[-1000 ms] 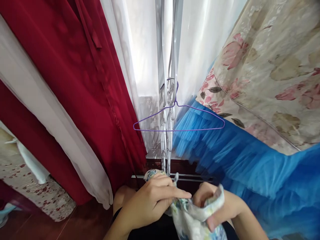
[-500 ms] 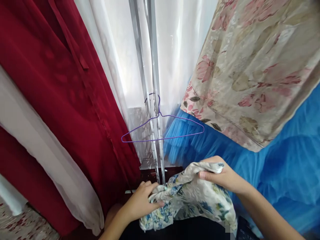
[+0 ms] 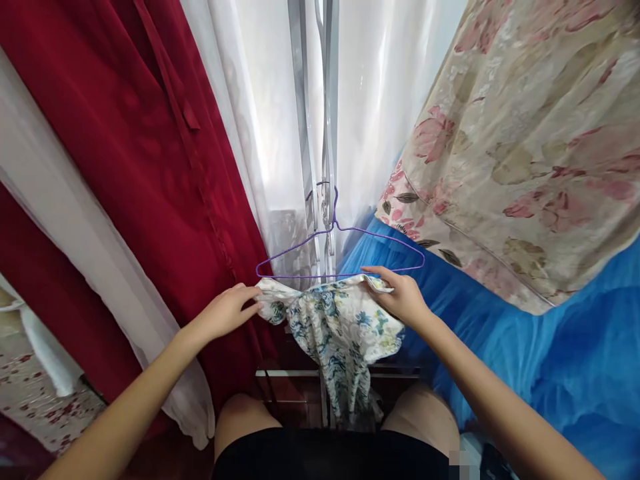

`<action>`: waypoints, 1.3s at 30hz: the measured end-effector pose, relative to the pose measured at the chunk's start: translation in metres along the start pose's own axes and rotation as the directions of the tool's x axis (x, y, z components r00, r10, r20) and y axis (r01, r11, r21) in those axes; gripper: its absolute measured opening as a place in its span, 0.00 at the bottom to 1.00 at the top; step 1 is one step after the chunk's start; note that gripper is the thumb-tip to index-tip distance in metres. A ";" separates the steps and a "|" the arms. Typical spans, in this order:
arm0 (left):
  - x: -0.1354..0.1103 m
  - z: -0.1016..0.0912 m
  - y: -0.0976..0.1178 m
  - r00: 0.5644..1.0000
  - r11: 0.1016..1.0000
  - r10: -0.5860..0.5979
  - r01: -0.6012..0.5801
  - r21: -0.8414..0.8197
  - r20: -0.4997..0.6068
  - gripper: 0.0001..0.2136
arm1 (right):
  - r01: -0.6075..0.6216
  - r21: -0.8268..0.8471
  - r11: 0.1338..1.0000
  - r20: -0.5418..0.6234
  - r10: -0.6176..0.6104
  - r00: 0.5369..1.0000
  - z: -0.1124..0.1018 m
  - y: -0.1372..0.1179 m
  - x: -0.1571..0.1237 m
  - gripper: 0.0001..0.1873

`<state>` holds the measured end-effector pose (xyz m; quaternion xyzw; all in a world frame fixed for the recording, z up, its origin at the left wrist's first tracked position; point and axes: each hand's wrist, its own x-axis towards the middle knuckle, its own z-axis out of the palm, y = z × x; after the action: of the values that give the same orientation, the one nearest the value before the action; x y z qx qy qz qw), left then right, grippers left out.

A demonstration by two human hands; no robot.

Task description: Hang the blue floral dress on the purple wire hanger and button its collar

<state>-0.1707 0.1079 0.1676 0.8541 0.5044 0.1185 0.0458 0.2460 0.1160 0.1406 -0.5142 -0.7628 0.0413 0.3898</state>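
Observation:
A white garment with a blue and green floral print (image 3: pixel 340 327) hangs spread between my hands, its lower part drooping toward my knees. My left hand (image 3: pixel 231 312) pinches its left upper corner. At the opposite corner, my right hand (image 3: pixel 400 293) grips the cloth near its edge, with the index finger reaching toward the hanger's bottom bar. Just above the garment's upper edge is a purple wire hanger (image 3: pixel 373 233), hooked on a metal stand. The fingertips of both hands are partly hidden by cloth.
Grey metal poles (image 3: pixel 327 100) rise in front of a white curtain (image 3: pixel 370 87). Dark red fabric (image 3: pixel 150 187) hangs at left. On the right are a beige floral cloth (image 3: pixel 505 167) and blue tulle (image 3: pixel 580 373). My knees (image 3: pixel 247 413) are below.
Both hands have lifted the garment from near my lap up to just below the hanger. The bunched cloth is now spread wide, and the left hand has moved outward to the left.

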 end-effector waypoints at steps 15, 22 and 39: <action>0.004 -0.044 0.003 0.959 0.950 -0.014 0.101 0.296 -0.282 0.15 | -0.094 -0.163 0.982 0.059 0.105 0.993 0.029 -0.041 0.010 0.22; -0.012 -0.065 0.025 0.868 0.915 0.100 0.112 0.388 -0.487 0.11 | -0.135 -0.126 0.983 0.066 0.144 0.987 0.024 -0.043 0.009 0.22; 0.060 -0.016 0.057 0.747 0.995 0.056 -0.097 -0.026 -0.662 0.10 | -0.078 0.029 0.997 -0.087 0.080 0.993 -0.013 -0.003 -0.039 0.43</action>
<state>-0.0980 0.1318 0.2036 0.7754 0.4489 0.4290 -0.1152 0.2586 0.0784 0.1302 -0.5402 -0.7233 0.0438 0.4279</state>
